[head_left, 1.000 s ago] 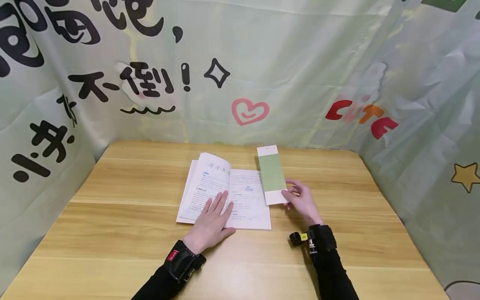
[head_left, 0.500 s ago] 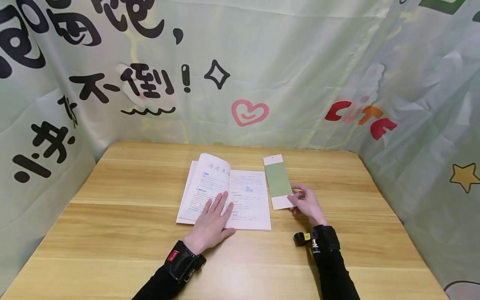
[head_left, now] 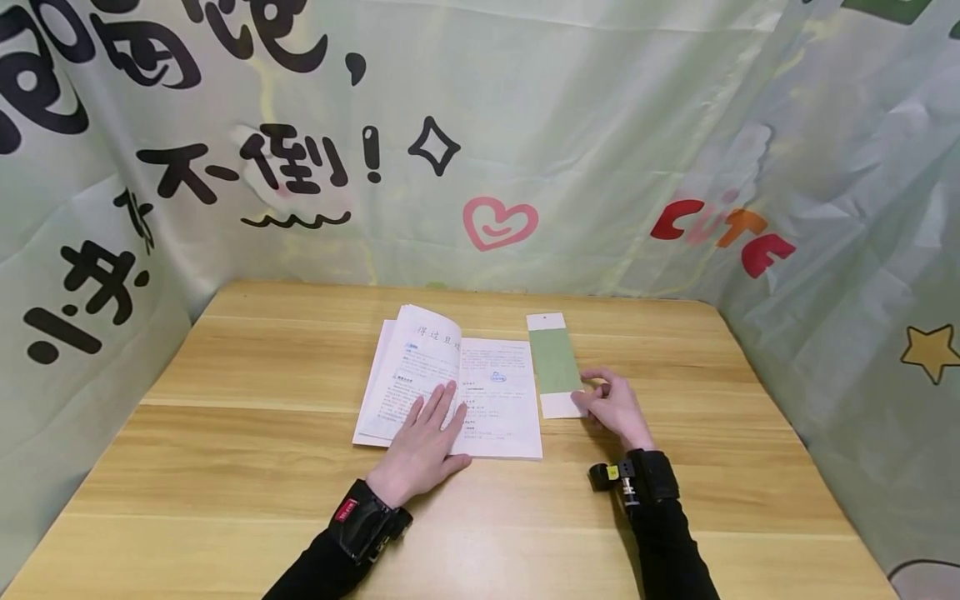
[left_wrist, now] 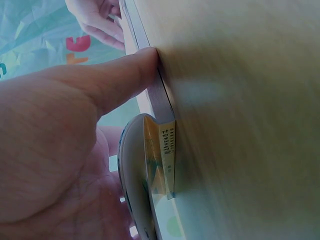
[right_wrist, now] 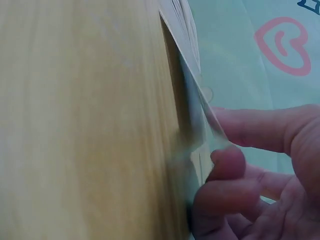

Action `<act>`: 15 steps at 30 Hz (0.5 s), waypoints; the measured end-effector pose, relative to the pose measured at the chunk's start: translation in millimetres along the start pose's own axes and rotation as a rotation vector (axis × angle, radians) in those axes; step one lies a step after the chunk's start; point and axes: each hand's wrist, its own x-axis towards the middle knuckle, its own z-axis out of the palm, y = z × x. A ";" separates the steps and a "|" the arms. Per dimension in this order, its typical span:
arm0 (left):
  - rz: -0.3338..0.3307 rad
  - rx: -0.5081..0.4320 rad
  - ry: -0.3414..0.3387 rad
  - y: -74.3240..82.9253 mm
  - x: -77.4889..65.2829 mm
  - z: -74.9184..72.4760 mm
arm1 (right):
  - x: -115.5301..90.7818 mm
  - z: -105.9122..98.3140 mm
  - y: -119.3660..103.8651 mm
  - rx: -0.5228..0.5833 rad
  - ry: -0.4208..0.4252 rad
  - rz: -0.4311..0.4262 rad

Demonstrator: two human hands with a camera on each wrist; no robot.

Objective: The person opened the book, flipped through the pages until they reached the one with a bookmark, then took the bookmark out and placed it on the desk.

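An open book (head_left: 501, 417) with printed pages lies on the wooden table. My left hand (head_left: 418, 454) rests on it, fingers spread over the left page and the middle fold; in the left wrist view the thumb touches the book's near edge (left_wrist: 161, 100). Just right of the book is a long green bookmark (head_left: 555, 360) with white ends and a small hole at the top. My right hand (head_left: 617, 410) pinches its near right corner. In the right wrist view the held edge is tilted up off the wood, thumb and fingers on either side.
The wooden table (head_left: 225, 467) reaches out on all sides of the book. A printed cloth (head_left: 600, 150) with lettering and a pink heart hangs behind and at both sides. Each wrist wears a black strap, and a small camera (head_left: 600, 477) juts from the right one.
My right hand has moved the bookmark to the right and toward me, off the right page and down beside the book. The left hand and book have stayed in place.
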 end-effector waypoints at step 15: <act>0.014 -0.010 -0.002 -2.1 -0.8 -0.5 | -0.6 -1.6 1.1 0.041 -0.040 -0.025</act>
